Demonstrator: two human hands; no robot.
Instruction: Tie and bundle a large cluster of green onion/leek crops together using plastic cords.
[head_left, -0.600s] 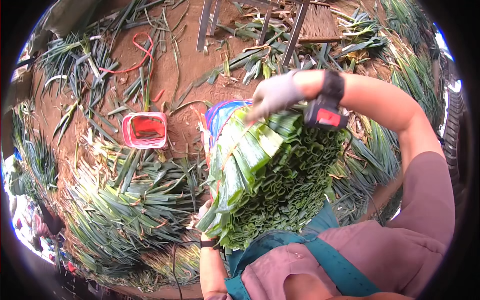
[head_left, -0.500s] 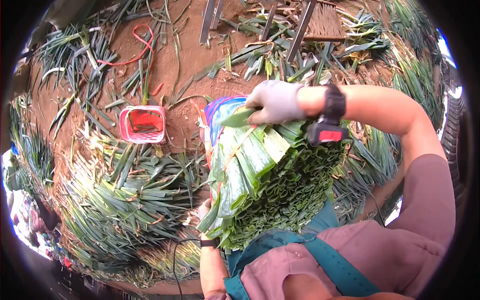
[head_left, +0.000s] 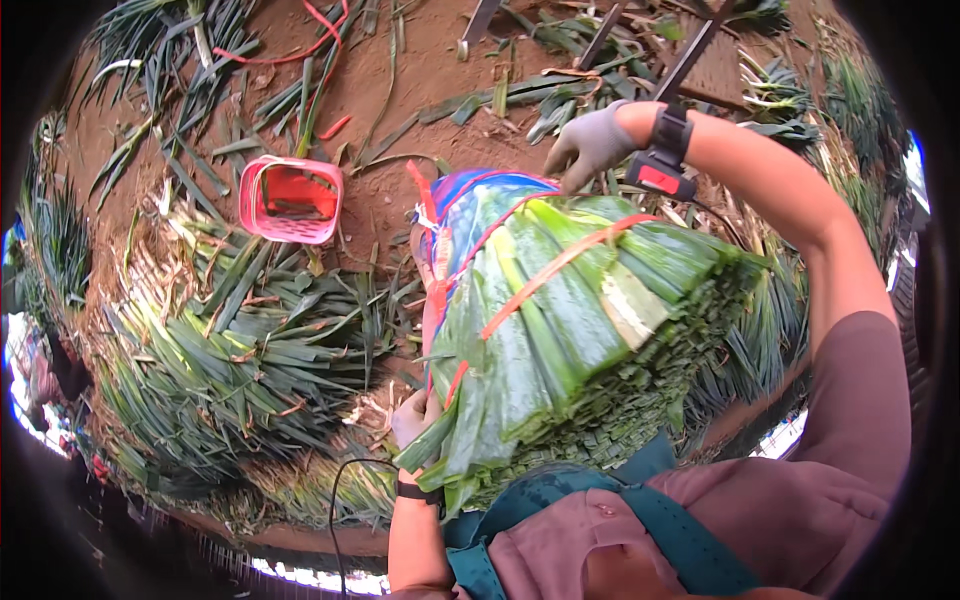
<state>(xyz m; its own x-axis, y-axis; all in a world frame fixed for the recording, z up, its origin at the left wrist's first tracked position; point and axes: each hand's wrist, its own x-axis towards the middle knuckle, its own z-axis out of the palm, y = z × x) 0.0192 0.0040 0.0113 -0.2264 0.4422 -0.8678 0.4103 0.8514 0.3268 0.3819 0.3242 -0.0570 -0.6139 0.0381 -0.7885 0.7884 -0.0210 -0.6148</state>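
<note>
In front of my body stands a big bundle of leeks (head_left: 560,310), its cut green leaf ends towards me. Orange and red straps (head_left: 560,265) run around it, and blue wrapping (head_left: 490,190) covers its far end. My left hand (head_left: 412,418), in a pale glove, grips the bundle's left side beside a red strap; its fingertips are partly hidden by leaves. At the far right edge of the blue wrapping is my gloved right hand (head_left: 595,145). Its fingers are bent and apart, near or touching the bundle's edge, and nothing shows between them.
A pink plastic basket (head_left: 290,200) with something red inside rests on the brown ground at the left. Heaped leeks (head_left: 230,370) lie below it, more (head_left: 850,130) at the right. Metal legs (head_left: 690,50) stand at the back, and a red ribbon (head_left: 300,45) lies far left.
The bundle has tilted, showing more of its strapped leafy side and less of its cut end. My right hand has moved up and right; the leaf it pinched is no longer seen there.
</note>
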